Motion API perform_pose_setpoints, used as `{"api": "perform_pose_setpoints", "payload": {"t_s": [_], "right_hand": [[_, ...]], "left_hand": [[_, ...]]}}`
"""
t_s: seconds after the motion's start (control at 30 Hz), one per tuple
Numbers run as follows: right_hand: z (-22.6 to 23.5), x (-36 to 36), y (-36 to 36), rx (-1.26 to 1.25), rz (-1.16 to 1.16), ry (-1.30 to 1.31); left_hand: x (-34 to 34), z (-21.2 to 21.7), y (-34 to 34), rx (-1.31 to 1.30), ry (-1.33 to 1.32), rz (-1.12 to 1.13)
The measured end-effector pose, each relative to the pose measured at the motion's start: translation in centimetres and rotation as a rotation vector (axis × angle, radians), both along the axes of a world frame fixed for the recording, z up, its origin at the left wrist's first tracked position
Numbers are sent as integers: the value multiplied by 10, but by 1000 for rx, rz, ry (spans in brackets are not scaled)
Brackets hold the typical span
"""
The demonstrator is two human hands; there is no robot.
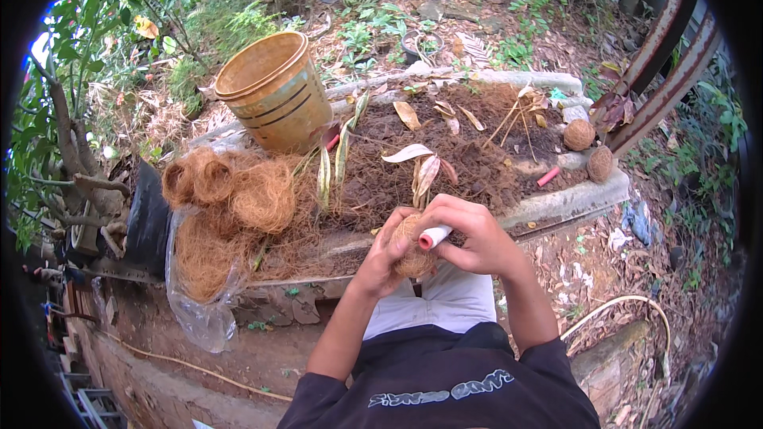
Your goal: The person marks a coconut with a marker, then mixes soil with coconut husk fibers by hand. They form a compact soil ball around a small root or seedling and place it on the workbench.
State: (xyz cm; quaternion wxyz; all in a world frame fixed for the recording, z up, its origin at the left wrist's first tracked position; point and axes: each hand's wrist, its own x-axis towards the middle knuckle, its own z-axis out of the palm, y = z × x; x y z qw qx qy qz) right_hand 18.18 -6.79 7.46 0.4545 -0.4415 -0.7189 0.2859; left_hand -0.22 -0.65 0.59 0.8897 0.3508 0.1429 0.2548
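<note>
A ball of brown coir fibre (413,262) is held close to my lap, at the front edge of the soil bed. My left hand (380,258) is closed round its left side. In my right hand (473,232) is a white spool of thread (435,236) with a red core, gripped by the fingers against the ball's right side. The thread itself is too fine to make out. Pale, pinkish long leaves (427,175) rise just beyond the ball; my fingers hide whether they grow out of it.
Loose coir fibre (262,202) lies left on a clear plastic bag (199,322). Behind it stands a tilted yellow bucket (278,103). Dark soil (469,163) fills the middle. Two coir balls (579,135) and a red tube (548,176) rest right, near rusty metal bars (668,87).
</note>
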Motion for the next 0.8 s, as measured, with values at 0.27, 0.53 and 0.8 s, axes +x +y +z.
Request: {"api": "perform_pose_setpoints", "payload": {"t_s": [0.27, 0.53, 0.8], "right_hand": [[-28, -4, 5, -50, -263, 234], [-56, -17, 12, -228, -363, 705], [-63, -29, 21, -447, -249, 1119]], "left_hand": [[-1, 2, -3, 91, 104, 167], [0, 0, -6, 138, 57, 158], [-5, -13, -3, 89, -2, 226]]}}
